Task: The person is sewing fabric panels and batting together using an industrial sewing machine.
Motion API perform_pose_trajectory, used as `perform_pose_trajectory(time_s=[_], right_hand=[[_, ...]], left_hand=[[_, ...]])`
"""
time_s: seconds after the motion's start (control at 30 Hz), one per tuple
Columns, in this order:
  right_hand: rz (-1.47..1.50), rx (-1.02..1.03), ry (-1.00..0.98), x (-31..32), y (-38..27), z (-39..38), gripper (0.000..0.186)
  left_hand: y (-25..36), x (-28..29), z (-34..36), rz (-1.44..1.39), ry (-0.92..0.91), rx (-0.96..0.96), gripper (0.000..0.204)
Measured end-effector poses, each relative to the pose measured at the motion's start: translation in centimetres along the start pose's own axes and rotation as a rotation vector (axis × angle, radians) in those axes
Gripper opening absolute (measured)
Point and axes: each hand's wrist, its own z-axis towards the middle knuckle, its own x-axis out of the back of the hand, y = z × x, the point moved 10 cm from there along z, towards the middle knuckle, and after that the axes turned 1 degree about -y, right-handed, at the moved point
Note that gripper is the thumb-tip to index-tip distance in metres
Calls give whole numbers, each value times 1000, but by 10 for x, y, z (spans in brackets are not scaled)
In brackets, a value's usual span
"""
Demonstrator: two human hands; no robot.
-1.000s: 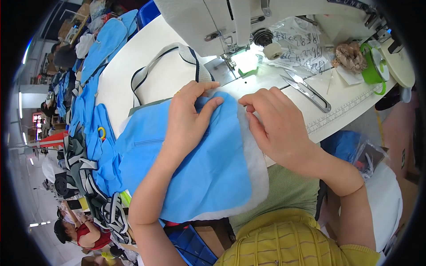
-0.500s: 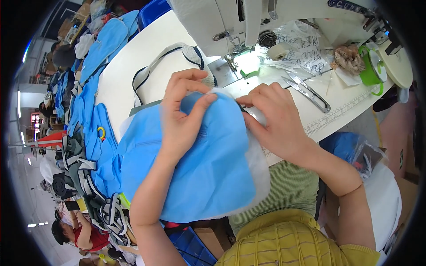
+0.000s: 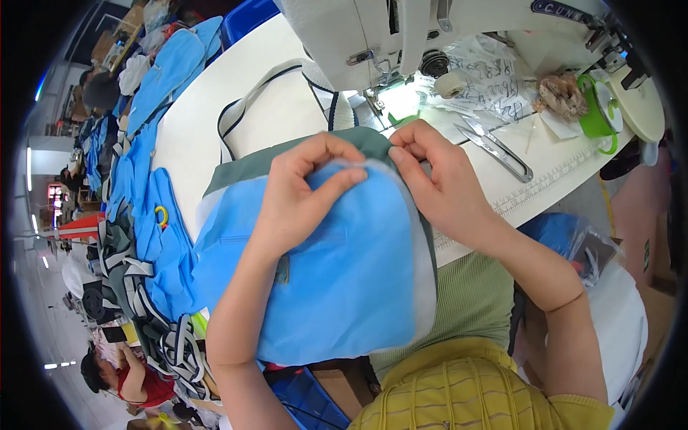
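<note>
My left hand (image 3: 304, 197) pinches the top edge of a blue fabric panel (image 3: 337, 294), which has a short zipper line and a whitish backing showing at its right edge. My right hand (image 3: 437, 190) is closed on the top right corner of the dark green fabric layer (image 3: 251, 166) beneath the blue one. A white strap with navy stripes (image 3: 251, 100) loops out above the fabric. Just past my hands is the sewing machine's head (image 3: 337, 39) with its lit needle area. Steel thread snips (image 3: 502, 155) lie to the right of my right hand.
The white table (image 3: 193, 107) carries crumpled plastic (image 3: 487, 72), a green cup (image 3: 598, 115) and a printed scale. Blue pieces (image 3: 158, 79) and striped straps (image 3: 179, 351) are piled left. A person in red (image 3: 143, 387) is at lower left. A white stool (image 3: 613, 330) stands right.
The fabric stack has shifted so more dark green shows along its top and right edge. My left hand has dipped from its raised position, while my right hand has moved up to the green corner.
</note>
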Motion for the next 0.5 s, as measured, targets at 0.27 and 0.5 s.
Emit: perform_pose_trajectory(time_s=[0.27, 0.5], right_hand=[[104, -43, 5, 4, -4, -5, 28], [102, -18, 2, 4, -2, -5, 22]], left_hand=[[5, 8, 14, 119, 129, -53, 20], [6, 8, 15, 111, 147, -14, 14]])
